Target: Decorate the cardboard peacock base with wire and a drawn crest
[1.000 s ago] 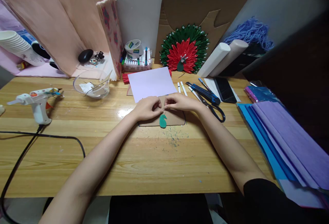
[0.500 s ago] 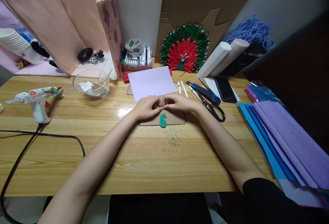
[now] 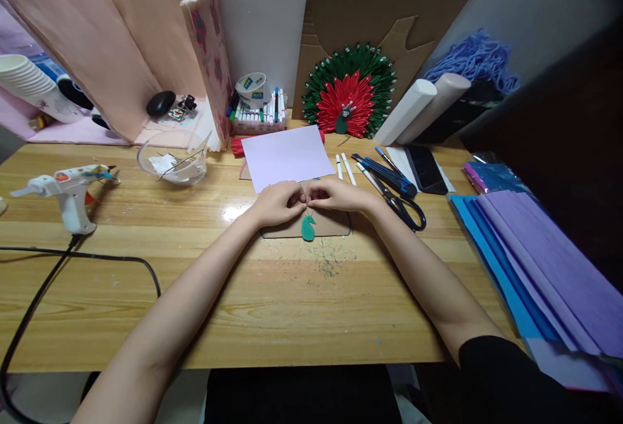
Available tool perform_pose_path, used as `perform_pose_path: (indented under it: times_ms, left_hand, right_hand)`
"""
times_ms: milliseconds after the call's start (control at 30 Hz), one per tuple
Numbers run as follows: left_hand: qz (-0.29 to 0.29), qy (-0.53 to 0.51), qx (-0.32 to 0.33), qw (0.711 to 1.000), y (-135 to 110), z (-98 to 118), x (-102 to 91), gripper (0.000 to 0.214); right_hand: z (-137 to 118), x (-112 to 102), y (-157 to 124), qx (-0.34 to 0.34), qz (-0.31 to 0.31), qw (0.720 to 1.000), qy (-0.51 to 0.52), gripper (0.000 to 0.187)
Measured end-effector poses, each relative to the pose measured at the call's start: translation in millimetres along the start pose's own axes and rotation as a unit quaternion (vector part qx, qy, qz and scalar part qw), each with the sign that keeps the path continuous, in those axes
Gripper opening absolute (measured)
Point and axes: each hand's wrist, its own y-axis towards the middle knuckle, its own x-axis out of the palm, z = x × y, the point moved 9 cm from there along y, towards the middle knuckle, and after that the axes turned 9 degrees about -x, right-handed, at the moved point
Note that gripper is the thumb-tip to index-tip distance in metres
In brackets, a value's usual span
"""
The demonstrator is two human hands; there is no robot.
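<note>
My left hand (image 3: 281, 203) and my right hand (image 3: 337, 194) meet fingertip to fingertip over a piece of brown cardboard (image 3: 285, 230). Both are closed in a pinch, and whatever is between the fingers is too small to make out. Just below them on the cardboard lies a green bird-shaped cutout (image 3: 307, 229), with thin stalks rising from its head toward my fingertips. Partly behind my hands is a sheet of lilac paper (image 3: 288, 156).
A glue gun (image 3: 73, 193) with a black cord stands on the left, near a clear bowl (image 3: 195, 173) of scraps. To the right are scissors (image 3: 413, 212), a utility knife (image 3: 384, 176), a phone (image 3: 428, 169) and purple sheets (image 3: 549, 261). A red-and-green peacock (image 3: 348, 102) leans behind.
The hands keep the same pinch over the cardboard. Nothing on the table has visibly moved; the view has shifted only very slightly.
</note>
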Motion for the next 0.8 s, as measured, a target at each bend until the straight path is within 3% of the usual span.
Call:
perform_pose_path:
  times_ms: [800]
  left_hand:
    - [0.001, -0.015, 0.015, 1.000, -0.3, 1.2, -0.6, 0.017]
  right_hand:
    - [2.0, -2.1, -0.1, -0.022, -0.001, 1.000, 0.016, 0.013]
